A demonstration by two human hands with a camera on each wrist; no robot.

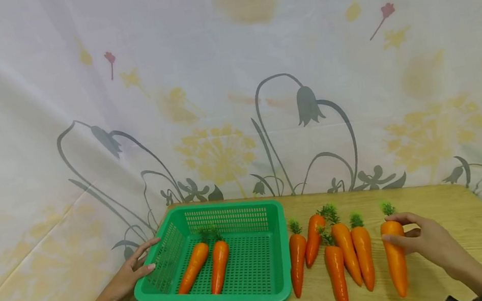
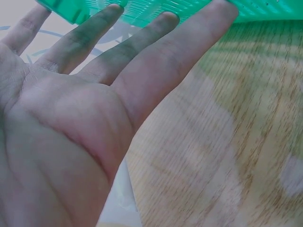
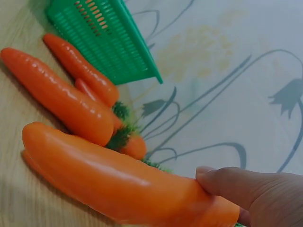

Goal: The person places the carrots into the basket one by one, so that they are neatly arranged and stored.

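My right hand (image 1: 424,238) pinches an orange carrot (image 1: 395,260) near its green leafy top, thumb on one side and fingers on the other. The carrot's tip points toward me; I cannot tell whether it touches the table. Its smooth body (image 3: 113,175) fills the lower part of the right wrist view. My left hand (image 1: 131,276) touches the left side of a green plastic basket (image 1: 218,300). In the left wrist view its fingers (image 2: 165,61) stretch out, fingertips against the basket wall. Two carrots, one of them leaning left (image 1: 194,266), lie inside the basket.
Several more carrots, including a front one (image 1: 338,278), lie side by side between the basket and my right hand. Everything stands on a wood-grain table (image 1: 458,212). Behind it hangs a pale curtain (image 1: 220,71) with flower prints.
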